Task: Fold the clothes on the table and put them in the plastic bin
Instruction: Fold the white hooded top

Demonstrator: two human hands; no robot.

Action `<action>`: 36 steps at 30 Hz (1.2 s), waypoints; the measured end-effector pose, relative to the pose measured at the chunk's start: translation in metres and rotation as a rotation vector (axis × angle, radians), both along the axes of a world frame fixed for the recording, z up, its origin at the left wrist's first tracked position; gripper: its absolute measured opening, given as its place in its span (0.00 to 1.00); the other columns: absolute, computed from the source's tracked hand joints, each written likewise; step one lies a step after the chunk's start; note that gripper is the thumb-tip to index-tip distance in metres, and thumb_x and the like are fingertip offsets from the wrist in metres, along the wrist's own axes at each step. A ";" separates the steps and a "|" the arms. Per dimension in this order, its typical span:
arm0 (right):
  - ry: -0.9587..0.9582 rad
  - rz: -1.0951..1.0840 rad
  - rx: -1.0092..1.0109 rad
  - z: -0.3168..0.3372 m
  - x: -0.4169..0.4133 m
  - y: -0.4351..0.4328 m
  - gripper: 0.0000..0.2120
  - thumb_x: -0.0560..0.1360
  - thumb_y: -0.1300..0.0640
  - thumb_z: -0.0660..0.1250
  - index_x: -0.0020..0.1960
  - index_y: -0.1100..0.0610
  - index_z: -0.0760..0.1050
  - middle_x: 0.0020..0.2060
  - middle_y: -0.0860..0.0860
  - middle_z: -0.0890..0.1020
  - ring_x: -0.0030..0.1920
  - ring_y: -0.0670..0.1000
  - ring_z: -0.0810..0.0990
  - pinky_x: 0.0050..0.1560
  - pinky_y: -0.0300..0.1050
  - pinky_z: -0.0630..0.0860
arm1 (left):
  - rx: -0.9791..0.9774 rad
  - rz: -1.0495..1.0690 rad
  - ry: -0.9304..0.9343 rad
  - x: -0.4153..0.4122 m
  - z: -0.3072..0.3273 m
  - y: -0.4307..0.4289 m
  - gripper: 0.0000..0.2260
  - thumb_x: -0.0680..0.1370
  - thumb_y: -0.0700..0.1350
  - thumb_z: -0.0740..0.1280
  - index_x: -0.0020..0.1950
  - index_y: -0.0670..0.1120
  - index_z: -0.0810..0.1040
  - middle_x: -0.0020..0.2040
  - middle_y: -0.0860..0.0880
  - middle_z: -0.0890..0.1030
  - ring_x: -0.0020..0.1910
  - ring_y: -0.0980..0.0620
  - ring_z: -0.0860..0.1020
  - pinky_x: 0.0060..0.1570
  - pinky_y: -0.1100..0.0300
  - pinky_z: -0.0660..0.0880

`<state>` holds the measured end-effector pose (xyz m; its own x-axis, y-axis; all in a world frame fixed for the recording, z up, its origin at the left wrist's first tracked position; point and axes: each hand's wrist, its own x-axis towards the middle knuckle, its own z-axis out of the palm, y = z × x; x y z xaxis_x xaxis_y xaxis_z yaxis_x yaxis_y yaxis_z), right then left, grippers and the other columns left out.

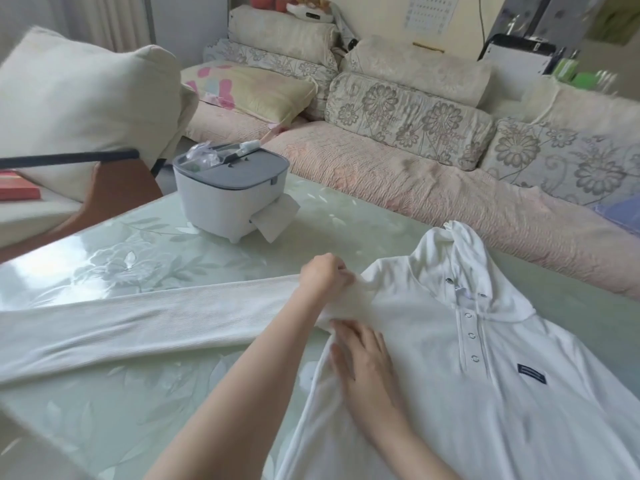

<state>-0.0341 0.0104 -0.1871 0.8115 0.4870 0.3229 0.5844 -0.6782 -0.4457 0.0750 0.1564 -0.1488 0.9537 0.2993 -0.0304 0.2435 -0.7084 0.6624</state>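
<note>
Fingers (342,278) of the left hand (323,275) are curled, pinching the hoodie (450,393) at its shoulder. The right hand (363,362) lies flat with its fingers straight, pressing the cloth by the armpit. The hoodie lies face up on the table (173,410), one sleeve (138,323) stretched out leftward. Folding looks barely begun: no fold made, nothing binned. In view are one hoodie and one lidded box (225,195); I can make out no open bin.
</note>
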 end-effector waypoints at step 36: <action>0.456 -0.395 1.033 0.025 0.004 -0.026 0.18 0.78 0.69 0.53 0.58 0.52 0.73 0.51 0.48 0.80 0.47 0.44 0.81 0.51 0.39 0.76 | 0.465 -0.428 0.141 -0.010 -0.016 -0.063 0.25 0.81 0.57 0.51 0.77 0.50 0.54 0.78 0.47 0.47 0.77 0.49 0.48 0.72 0.46 0.49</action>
